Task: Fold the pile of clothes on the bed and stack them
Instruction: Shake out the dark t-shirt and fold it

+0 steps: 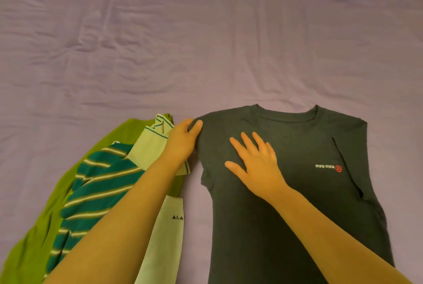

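**One shirt half folded, the pile waiting**

A dark grey T-shirt [295,183] lay flat on the bed [160,43], collar away from the person. Its right sleeve was already tucked in, leaving a straight edge on that side. The left hand [182,140] had a curled grip on the shirt's left shoulder, thumb over the cloth, while the right hand [254,164] lay on the chest with its grip open, fingers spread flat, holding the fabric down.

Just beside the shirt, on the left, sat the pile of clothes [96,194]: a bright green garment underneath, a teal striped one across it, and a pale green piece on top. None looked folded.

The job seemed at an early stage. The left side of the shirt probably came next, then the lengthwise fold. No finished stack showed anywhere in view, so nearly everything was left to do.
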Demonstrator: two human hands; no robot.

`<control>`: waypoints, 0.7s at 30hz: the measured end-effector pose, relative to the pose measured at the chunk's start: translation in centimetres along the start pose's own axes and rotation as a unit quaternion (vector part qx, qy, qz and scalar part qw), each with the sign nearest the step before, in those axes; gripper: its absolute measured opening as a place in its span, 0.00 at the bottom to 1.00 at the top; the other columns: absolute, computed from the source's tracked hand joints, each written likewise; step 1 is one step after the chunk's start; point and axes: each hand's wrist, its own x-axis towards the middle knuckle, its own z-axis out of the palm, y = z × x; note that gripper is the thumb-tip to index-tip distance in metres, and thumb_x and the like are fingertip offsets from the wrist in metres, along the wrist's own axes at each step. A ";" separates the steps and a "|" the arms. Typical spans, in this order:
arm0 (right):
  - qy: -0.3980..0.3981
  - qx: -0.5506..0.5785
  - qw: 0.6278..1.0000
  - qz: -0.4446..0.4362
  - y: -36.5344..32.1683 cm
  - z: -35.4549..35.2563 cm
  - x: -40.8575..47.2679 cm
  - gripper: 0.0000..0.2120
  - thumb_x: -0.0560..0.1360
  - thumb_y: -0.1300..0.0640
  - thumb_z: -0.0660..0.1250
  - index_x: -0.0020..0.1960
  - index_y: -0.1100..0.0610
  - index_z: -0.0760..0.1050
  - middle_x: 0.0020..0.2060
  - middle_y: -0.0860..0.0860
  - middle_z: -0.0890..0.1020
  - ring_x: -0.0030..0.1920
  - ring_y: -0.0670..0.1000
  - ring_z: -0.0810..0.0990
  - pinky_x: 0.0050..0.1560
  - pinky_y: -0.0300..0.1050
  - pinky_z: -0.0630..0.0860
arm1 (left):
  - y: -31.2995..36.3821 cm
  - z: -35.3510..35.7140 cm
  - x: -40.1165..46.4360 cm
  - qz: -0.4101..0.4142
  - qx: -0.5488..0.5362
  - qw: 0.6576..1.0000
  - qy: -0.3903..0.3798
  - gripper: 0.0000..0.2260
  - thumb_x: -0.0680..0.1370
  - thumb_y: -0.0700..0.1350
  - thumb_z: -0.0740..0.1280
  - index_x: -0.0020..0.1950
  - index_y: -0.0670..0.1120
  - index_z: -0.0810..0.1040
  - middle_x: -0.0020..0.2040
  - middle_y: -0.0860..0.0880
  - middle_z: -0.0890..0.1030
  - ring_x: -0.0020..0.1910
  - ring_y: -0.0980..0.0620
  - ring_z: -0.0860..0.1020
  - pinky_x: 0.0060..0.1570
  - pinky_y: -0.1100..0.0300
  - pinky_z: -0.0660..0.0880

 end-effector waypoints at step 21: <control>0.004 -0.109 0.994 -0.007 -1.7 1.5 -0.1 0.36 0.75 0.33 0.53 0.77 0.44 0.44 0.78 0.55 0.45 0.76 0.60 0.38 0.72 0.66 0.39 | -2.8 2.1 -4.3 0.040 0.174 0.984 -0.023 0.21 0.79 0.46 0.64 0.70 0.42 0.63 0.63 0.43 0.76 0.59 0.43 0.76 0.56 0.53 0.74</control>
